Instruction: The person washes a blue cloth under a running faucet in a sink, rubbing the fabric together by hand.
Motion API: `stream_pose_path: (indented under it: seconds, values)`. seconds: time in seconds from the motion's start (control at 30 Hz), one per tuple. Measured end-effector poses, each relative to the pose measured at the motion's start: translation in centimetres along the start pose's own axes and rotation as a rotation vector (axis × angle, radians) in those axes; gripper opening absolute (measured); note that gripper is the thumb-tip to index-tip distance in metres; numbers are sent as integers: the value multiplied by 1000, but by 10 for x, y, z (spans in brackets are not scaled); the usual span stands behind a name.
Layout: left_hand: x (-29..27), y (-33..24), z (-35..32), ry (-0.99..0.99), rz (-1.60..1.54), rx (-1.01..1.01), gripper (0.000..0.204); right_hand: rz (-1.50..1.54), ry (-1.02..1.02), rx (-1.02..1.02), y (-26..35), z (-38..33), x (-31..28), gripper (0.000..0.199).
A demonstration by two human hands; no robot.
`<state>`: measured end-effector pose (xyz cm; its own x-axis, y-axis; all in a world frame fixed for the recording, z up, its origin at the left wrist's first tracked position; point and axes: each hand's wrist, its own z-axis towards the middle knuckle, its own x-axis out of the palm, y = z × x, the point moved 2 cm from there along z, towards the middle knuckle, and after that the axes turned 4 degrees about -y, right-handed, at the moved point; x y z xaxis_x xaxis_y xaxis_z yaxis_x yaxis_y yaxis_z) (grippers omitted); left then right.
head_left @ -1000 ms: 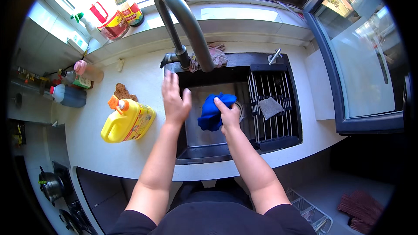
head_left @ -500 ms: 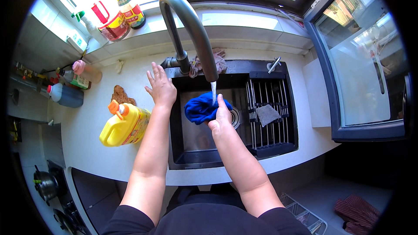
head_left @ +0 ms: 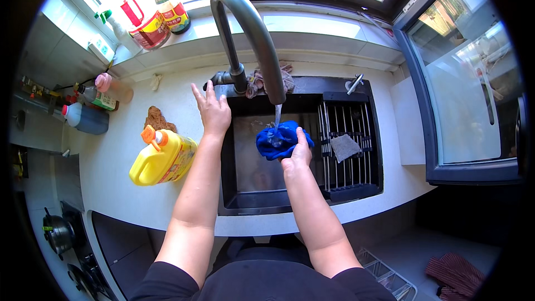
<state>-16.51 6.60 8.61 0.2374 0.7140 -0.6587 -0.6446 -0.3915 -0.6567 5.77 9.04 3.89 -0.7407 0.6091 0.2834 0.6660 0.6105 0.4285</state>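
Water runs from the grey gooseneck faucet (head_left: 253,28) onto a bunched blue cloth (head_left: 272,144). My right hand (head_left: 298,151) grips the cloth by its right side above the sink (head_left: 245,200), thumb on top and the other fingers hidden beneath. At the left rim of the sink, my left hand (head_left: 215,112) has its fingers spread beside the faucet handle (head_left: 208,85); whether a fingertip touches the handle I cannot tell. Nothing is held in that hand.
A yellow jug (head_left: 161,159) with an orange pump stands left of my left forearm, by a brown cloth (head_left: 159,118). Inside the sink's right side sits a rack (head_left: 329,175) with a grey pad (head_left: 345,147). An open window pane (head_left: 462,95) juts in at right.
My right hand and the blue cloth have shifted slightly right, and the water now falls on the cloth's middle. My left hand stays by the faucet handle with its fingers nearer to it.
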Motion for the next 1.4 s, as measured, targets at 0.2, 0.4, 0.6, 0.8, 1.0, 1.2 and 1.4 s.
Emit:
stream_pose_path:
  seconds: [0.2, 0.4, 0.6, 0.8, 1.0, 1.2, 1.4]
  values:
    - [-4, -31, -39, -37, -152, 18, 61, -22, 111, 2, -3, 17, -2, 49]
    - [5, -58, -103, 767, -836, -1144, 82, -369, 377, -296, -4, -17, 14, 34]
    - [41, -18, -138, 688, -1105, -1320, 53, -692, 489, -546, -23, 20, -9, 37]
    - [43, -17, -130, 687, -1020, -748, 54, -629, 524, 86, 3, 9, -15, 63]
    - [42, -10, -112, 583, -608, -302, 81, -513, 585, -158, -1, 28, -14, 56]
    - [24, -1, -45, -39, -417, -450, 84, -1013, 537, -1076, -9, 29, -3, 47]
    - [17, 12, 16, -102, -655, -486, 75, -1067, 565, -1187, -9, 13, -6, 47]
